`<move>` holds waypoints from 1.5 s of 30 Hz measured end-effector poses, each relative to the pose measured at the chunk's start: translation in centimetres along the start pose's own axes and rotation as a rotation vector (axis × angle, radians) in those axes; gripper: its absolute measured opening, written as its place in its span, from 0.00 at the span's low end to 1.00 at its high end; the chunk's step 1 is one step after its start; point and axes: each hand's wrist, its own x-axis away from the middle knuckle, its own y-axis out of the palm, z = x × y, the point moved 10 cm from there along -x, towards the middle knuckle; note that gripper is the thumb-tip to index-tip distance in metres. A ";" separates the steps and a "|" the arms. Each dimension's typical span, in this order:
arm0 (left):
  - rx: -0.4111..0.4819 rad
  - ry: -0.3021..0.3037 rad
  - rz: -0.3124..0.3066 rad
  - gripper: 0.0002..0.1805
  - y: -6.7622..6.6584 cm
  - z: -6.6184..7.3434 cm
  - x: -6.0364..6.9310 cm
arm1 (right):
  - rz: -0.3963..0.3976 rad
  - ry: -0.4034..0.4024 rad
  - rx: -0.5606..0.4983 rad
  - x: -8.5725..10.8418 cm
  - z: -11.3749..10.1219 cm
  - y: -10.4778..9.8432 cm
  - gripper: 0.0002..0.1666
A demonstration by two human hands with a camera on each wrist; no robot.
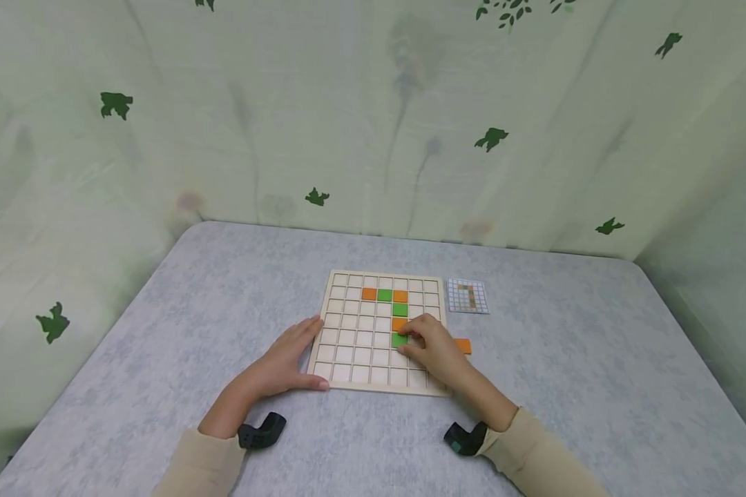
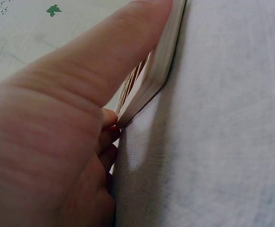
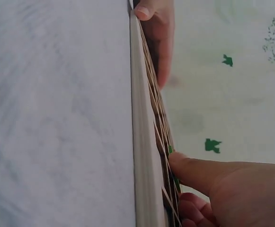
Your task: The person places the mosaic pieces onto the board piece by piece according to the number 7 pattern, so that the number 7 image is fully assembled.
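Observation:
A square wooden grid board [image 1: 354, 352] lies flat on the table. An L-shaped run of orange and green tiles sits in its cells, among them a green tile [image 1: 385, 295] in the upper row. My right hand [image 1: 436, 348] is over the board's right side, pinching the lowest green tile [image 1: 399, 340] between thumb and forefinger. Just above that one is an orange tile [image 1: 399, 324]. My left hand [image 1: 282, 360] rests against the board's near-left corner, its fingers fairly straight along the left edge and the thumb [image 2: 123, 38] on the front edge.
A small pattern card [image 1: 468, 295] with a coloured grid lies right of the board. One loose orange tile [image 1: 463, 346] shows beside the right hand, partly hidden by it. Behind the grey table [image 1: 566, 331] hangs a pale curtain [image 1: 360, 117] with green bird shapes.

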 end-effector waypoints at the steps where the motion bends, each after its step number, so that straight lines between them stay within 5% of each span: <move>1: 0.000 0.002 0.000 0.63 0.0 0.0 0.0 | -0.002 0.000 0.003 0.0 -0.1 0.0 0.12; 9: -0.004 0.005 -0.003 0.63 0.1 -0.1 0.0 | -0.015 0.028 -0.050 0.0 -0.3 -0.6 0.19; 17: 0.003 0.005 -0.003 0.63 0.1 0.0 -0.1 | 0.052 -0.005 -0.042 1.5 -1.3 -4.5 0.27; 28: -0.005 0.008 -0.005 0.63 0.1 0.0 -0.2 | 0.042 0.043 0.009 4.2 2.4 -6.9 0.31; 36: -0.008 0.018 0.007 0.64 0.0 0.0 -0.2 | -0.005 0.059 0.039 4.7 5.3 -6.3 0.26; 45: -0.010 0.007 -0.008 0.64 0.0 0.1 -0.1 | 0.001 0.102 0.110 4.6 6.2 -6.3 0.12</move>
